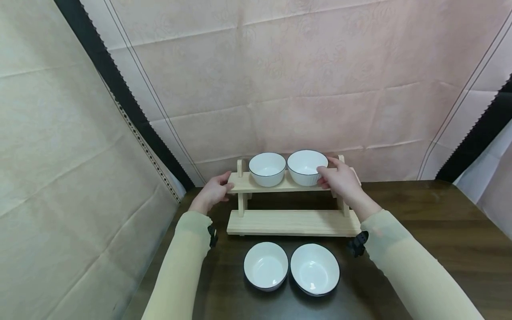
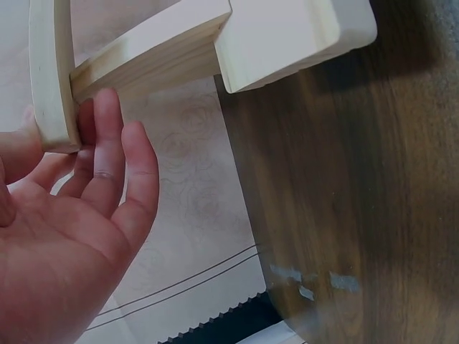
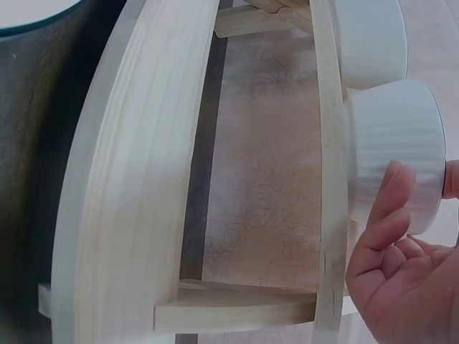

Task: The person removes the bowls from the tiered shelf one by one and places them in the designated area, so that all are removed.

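A two-tier wooden rack [image 1: 294,223] stands on the table, with two white dark-rimmed bowls side by side on its upper board. My left hand [image 1: 214,192] grips the left end of that board; in the left wrist view the thumb lies on one side of the wood [image 2: 54,79] and the fingers on the other. At the right, my right hand [image 1: 343,181] holds the right upper bowl [image 1: 307,166] by its side, thumb and fingers spread around the wall [image 3: 394,143]. The left upper bowl [image 1: 267,169] sits close beside it, untouched by either hand.
Two more white bowls, a left one [image 1: 266,266] and a right one [image 1: 315,269], stand on the dark wooden table [image 1: 416,222] in front of the rack. The rack's lower board bears nothing. A pale patterned cloth [image 1: 304,80] hangs close behind the rack.
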`<state>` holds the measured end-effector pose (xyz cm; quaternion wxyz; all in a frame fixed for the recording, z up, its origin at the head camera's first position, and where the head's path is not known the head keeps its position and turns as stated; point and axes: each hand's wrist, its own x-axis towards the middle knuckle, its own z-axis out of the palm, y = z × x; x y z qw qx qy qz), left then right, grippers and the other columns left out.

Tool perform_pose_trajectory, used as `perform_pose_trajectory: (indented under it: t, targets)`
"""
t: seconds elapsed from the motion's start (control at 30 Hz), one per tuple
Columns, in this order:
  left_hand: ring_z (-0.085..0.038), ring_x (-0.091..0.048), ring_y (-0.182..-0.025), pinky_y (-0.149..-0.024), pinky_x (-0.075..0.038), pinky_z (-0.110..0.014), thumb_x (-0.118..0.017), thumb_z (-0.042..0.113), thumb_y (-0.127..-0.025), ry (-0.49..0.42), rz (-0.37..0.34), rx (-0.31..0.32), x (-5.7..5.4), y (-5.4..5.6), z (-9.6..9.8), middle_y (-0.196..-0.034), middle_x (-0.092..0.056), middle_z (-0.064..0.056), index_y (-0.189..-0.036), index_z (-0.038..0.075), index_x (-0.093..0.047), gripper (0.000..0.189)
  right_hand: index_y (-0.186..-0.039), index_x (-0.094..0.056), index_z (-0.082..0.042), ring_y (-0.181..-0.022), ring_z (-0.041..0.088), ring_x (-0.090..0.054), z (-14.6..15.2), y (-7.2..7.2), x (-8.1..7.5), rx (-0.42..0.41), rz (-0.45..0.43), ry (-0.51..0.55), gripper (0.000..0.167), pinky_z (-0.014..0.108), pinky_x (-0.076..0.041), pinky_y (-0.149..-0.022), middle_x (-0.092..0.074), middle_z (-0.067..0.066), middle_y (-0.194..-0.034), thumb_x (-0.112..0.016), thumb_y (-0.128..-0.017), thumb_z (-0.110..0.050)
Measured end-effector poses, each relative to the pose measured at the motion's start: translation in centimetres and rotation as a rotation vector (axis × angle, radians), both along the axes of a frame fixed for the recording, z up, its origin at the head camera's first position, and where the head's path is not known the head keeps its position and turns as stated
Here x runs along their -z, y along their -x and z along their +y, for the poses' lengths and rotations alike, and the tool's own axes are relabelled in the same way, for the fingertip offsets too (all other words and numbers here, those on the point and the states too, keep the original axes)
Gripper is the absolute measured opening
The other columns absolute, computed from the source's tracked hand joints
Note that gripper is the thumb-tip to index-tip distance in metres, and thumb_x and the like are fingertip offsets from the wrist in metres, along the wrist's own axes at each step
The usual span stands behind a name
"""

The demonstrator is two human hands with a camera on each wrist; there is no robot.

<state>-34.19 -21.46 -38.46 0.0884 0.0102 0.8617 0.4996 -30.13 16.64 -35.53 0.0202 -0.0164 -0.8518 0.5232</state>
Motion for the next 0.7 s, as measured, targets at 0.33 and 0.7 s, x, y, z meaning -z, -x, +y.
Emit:
perform_pose_trajectory:
  t: [0.33, 0.7]
  targets:
    - [-0.029, -0.066, -0.105, -0.086, -0.054, -0.041, -0.048, 0.019, -0.108, 0.008, -0.005, 0.009, -0.22, -0.17, 0.28, -0.144, -0.049, -0.017, -0.162, 0.017, -0.021, 0.061, -0.16, -0.026, -0.01, -0.079, 0.022, -0.068, 0.21, -0.14, -0.48, -0.041, -0.018, 0.036, 0.071, 0.03, -0.057, -0.073, -0.072, 0.015, -0.097, -0.055, -0.101, -0.038]
    - [-0.029, -0.067, -0.1, -0.08, -0.053, -0.038, -0.046, 0.019, -0.108, 0.102, 0.027, 0.011, -0.33, -0.33, 0.71, -0.138, -0.055, -0.018, -0.162, 0.015, -0.02, 0.06, -0.16, -0.026, -0.01, -0.075, 0.02, -0.068, 0.23, -0.03, -0.49, -0.04, -0.025, 0.065, 0.07, 0.033, -0.057, -0.073, -0.073, 0.011, -0.091, -0.056, -0.101, -0.035]
